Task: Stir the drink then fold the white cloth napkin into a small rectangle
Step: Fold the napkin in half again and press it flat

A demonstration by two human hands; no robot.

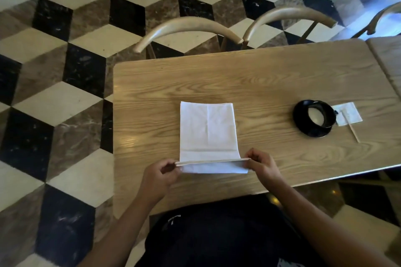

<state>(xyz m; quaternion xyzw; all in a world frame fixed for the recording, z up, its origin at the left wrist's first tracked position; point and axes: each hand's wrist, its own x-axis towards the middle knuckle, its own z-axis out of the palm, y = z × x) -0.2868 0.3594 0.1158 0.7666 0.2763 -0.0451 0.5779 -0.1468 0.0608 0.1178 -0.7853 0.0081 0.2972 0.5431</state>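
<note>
The white cloth napkin [207,130] lies as a tall rectangle on the wooden table [249,76], in front of me. Its near edge is lifted off the table. My left hand [161,174] pinches the lifted near-left corner, and my right hand [261,163] pinches the near-right corner. To the right, a black cup [313,117] holding a pale drink stands on a black saucer. A thin wooden stirrer [350,126] lies beside it, partly on a small white paper napkin [349,113].
Two curved wooden chair backs [186,28] [290,15] stand at the table's far edge. A second table [388,58] adjoins on the right. The floor is black, white and brown cube-pattern tile. My dark-clothed lap is below the near table edge.
</note>
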